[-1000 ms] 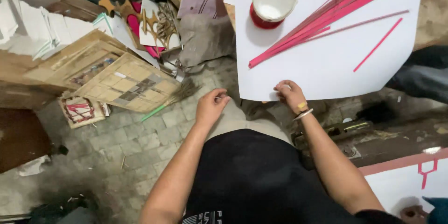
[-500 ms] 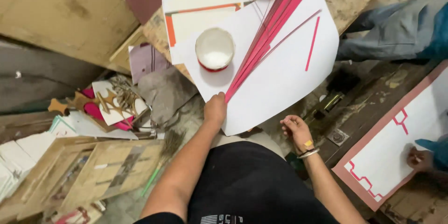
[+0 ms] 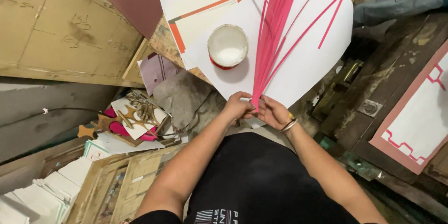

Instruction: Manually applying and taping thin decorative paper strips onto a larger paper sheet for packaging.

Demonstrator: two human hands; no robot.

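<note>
On the cluttered surface (image 3: 172, 42), one white sheet (image 3: 303, 65) carries one round tub (image 3: 227, 46); both your hands, left (image 3: 237, 108) and right (image 3: 274, 113), pinch one fan of thin pink paper strips (image 3: 275, 23).

Long thin pink paper strips (image 3: 275, 28) fan out across a white sheet (image 3: 308, 65), near ends seemingly pinched together.

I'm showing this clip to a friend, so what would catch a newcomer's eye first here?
The fan of pink paper strips spread across the big white sheet, pinched together at its near edge by the left hand and right hand. Just left of the strips sits a round white tub with a red base.
</note>
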